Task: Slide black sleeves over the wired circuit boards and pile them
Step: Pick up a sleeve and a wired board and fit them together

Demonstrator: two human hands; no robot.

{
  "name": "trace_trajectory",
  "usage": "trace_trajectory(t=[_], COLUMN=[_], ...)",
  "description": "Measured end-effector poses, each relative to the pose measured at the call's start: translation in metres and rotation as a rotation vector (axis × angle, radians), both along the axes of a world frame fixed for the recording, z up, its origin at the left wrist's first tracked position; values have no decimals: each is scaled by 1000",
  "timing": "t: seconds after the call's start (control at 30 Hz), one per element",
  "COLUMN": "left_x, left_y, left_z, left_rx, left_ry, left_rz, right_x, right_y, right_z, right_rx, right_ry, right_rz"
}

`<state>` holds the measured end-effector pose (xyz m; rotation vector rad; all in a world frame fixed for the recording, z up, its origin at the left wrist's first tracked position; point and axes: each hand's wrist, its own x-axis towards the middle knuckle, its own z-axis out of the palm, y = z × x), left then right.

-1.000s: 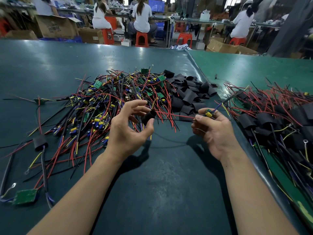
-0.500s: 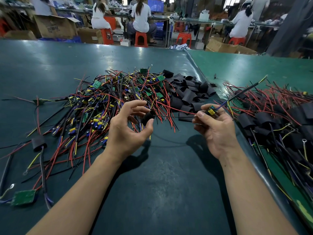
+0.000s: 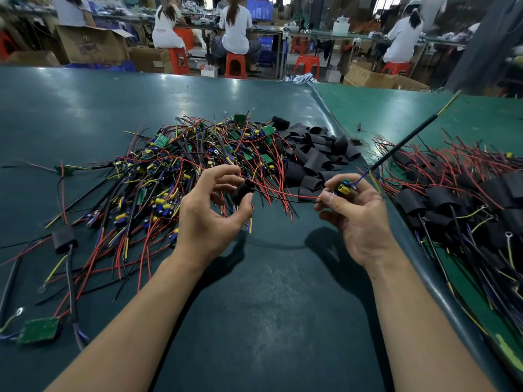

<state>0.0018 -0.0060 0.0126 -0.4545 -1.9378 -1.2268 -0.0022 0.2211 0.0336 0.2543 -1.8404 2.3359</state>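
My left hand pinches a black sleeve between thumb and fingers, just above the table. My right hand grips a small green circuit board with a yellow part. Its red and black wires run left toward the sleeve, and a black-clad cable sticks up to the right. A heap of unsleeved wired boards lies behind my left hand. Loose black sleeves are heaped behind the gap between my hands. Sleeved boards are piled at the right.
A sleeved board and a bare green board lie apart at the left. The dark green table has a raised seam running to the right pile. Seated people work at benches beyond the far edge.
My right hand has lifted slightly with the board, and its black-clad cable has swung up and out to the right. The left hand has kept its hold on the sleeve.
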Motion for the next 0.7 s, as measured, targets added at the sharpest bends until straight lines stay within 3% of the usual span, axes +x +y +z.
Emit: trace_trajectory(t=[0.5, 0.7], left_x=[1, 3], left_y=[0, 1], left_z=[0, 1], left_rx=[-12, -163], left_ry=[-35, -43], left_rz=[13, -30], right_x=[-1, -1], right_y=[1, 0], right_z=[-3, -3], right_rx=[41, 74], right_ry=[-44, -44], right_rz=[12, -32])
